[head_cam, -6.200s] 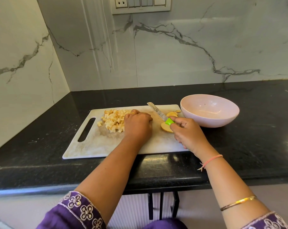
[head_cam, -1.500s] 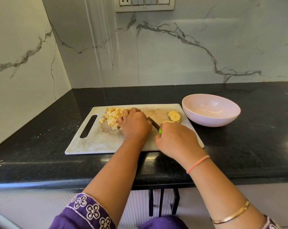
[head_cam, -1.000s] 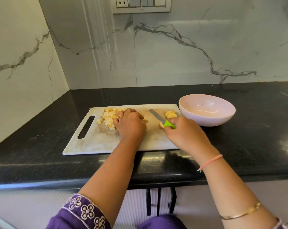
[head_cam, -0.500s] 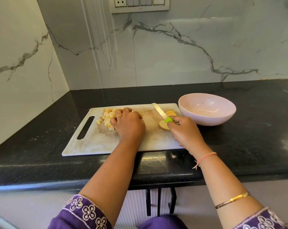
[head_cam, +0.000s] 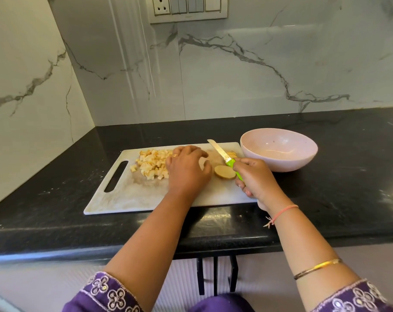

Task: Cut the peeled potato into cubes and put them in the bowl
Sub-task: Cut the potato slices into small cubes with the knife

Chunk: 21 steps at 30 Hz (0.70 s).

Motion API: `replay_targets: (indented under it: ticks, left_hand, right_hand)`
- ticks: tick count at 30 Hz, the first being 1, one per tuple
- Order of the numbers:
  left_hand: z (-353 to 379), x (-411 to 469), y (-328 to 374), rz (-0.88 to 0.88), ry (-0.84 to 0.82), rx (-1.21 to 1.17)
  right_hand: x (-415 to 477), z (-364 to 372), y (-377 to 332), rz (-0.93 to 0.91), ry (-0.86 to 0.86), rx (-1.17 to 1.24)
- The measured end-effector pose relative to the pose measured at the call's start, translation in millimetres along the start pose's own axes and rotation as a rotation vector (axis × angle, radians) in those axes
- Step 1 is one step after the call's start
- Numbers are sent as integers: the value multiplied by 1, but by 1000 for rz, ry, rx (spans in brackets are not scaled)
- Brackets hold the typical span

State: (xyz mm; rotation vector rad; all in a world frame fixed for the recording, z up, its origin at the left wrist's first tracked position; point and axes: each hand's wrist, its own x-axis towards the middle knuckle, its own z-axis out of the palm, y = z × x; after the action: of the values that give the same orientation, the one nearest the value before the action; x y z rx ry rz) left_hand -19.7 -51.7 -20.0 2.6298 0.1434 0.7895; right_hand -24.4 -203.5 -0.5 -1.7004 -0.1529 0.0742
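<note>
Fingers (head_cam: 246, 162) of the right hand (head_cam: 257, 180) clamped the green knife (head_cam: 222, 155); left hand (head_cam: 186, 173) fingers lay loosely apart just beside the potato slice (head_cam: 224, 172).

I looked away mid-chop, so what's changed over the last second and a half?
The right hand, still gripping the knife, pulled it rightward away from the left hand, next to the round potato slice. The left hand stayed by the cubes, which remain piled on the board. The bowl stays empty.
</note>
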Motion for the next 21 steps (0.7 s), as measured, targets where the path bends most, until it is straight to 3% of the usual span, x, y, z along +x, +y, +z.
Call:
replay_targets:
  ticks: [3, 9, 17, 21]
  left_hand:
    - [5, -3, 12, 138, -88, -8]
    - [15, -1, 12, 191, -208, 74]
    - [11, 0, 7, 123, -158, -77]
    - [6, 1, 5, 116, -241, -169]
  right_hand:
    - [1, 0, 0, 0, 8, 26]
    - [3, -1, 2, 3, 12, 32]
    - [5, 0, 6, -8, 38, 10]
    - [4, 0, 3, -7, 49, 23]
